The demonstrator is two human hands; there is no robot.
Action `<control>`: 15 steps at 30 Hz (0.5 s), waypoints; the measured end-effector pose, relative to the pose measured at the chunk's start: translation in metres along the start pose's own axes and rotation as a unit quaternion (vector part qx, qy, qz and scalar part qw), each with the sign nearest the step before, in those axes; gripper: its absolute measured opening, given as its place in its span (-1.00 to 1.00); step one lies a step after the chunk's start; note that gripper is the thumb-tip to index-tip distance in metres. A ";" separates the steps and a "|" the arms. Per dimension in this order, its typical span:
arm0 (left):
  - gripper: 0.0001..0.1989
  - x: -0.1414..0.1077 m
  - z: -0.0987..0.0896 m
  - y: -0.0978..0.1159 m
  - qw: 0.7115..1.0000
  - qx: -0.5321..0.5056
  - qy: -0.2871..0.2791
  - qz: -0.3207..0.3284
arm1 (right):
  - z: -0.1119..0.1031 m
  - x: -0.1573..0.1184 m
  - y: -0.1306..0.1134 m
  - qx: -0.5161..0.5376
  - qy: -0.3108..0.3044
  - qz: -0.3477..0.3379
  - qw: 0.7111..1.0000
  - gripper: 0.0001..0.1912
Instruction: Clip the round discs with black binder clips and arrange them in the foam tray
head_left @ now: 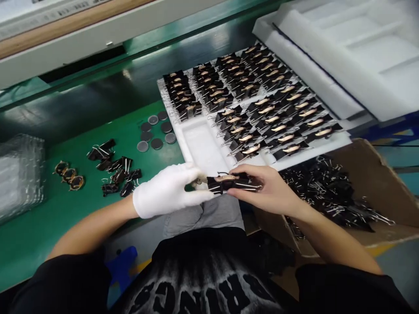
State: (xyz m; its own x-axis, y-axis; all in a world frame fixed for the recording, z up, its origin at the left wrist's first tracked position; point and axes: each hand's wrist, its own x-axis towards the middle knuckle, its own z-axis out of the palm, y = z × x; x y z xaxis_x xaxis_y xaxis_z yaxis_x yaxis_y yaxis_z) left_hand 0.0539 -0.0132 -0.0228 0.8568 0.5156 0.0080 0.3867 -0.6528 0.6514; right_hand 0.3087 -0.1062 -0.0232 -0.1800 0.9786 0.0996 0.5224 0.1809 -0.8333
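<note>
Nearest, the gloved left hand [168, 189] and bare right hand [266, 189] meet above the lap, fingers of both closed on one black binder clip [229, 182] with a copper part clamped in it. Right of them, a cardboard box [376, 174] holds loose clips. On the green surface [39, 235] to the left: scattered clips [114, 168], copper parts [69, 174], grey discs [156, 133]. Beyond, a white foam tray [203, 148] carries rows of loaded clips, one compartment bare.

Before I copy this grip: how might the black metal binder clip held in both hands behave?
The black metal binder clip looks stiff and light. Its thin wire handles may pivot. Both the gloved left hand and bare right hand steady it.
</note>
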 end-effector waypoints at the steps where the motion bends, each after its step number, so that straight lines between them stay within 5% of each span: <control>1: -0.68 0.005 0.003 0.004 0.999 0.046 0.000 0.023 | -0.006 -0.005 0.004 -0.035 0.009 -0.034 0.999 -0.73; 4: -0.60 0.027 0.017 0.018 0.982 0.176 0.041 0.056 | -0.029 -0.020 0.015 -0.160 0.096 -0.104 0.977 -0.54; 8: -0.49 0.063 0.043 0.030 0.957 0.247 0.134 0.068 | -0.065 -0.033 0.031 -0.247 0.190 -0.063 0.948 -0.30; 15: -0.49 0.095 0.065 0.036 0.951 0.273 0.140 0.038 | -0.076 -0.040 0.057 -0.347 0.208 -0.028 0.914 -0.48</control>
State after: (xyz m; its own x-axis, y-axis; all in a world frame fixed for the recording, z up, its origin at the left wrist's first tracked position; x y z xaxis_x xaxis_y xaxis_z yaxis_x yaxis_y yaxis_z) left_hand 0.1712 -0.0239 -0.0481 0.7940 0.5340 0.2905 0.5130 -0.8450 0.1510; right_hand 0.4089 -0.1280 -0.0332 0.0344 0.8922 0.4504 0.9511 0.1092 -0.2890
